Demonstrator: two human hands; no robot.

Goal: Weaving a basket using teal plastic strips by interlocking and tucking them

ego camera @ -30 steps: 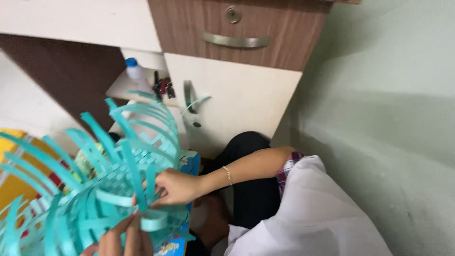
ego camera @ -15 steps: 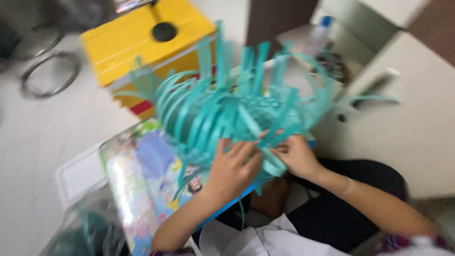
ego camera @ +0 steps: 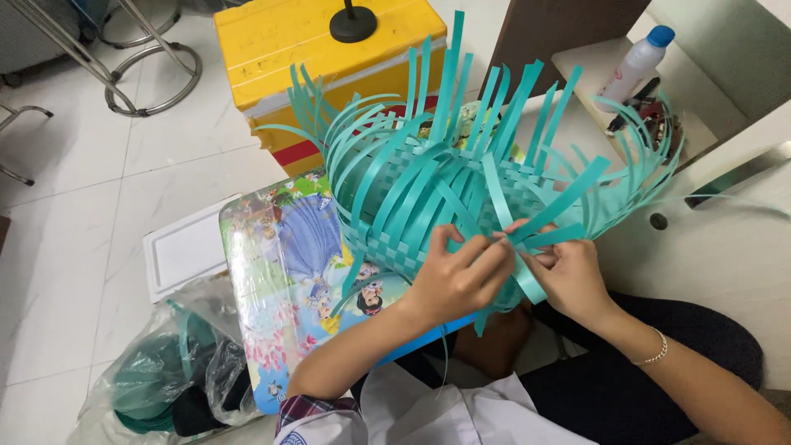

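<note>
place: home room, I sit on the floor | signs: white tiled floor (ego camera: 74, 247) | yellow foam box (ego camera: 321, 49) | cartoon-print low table (ego camera: 280, 280) | wooden cabinet (ego camera: 560, 33) | shelf with bottle (ego camera: 636, 59)

Glossy white floor tiles (ego camera: 74, 222) with thin grout lines, chrome tubular chair legs (ego camera: 140, 70) upper left, a dark brown wooden cabinet panel (ego camera: 568, 29) beside a white shelf (ego camera: 659, 136)

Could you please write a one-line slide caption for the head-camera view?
Both hands, left hand and right hand, pinch teal strips on a half-woven basket above a cartoon-printed board.
</note>
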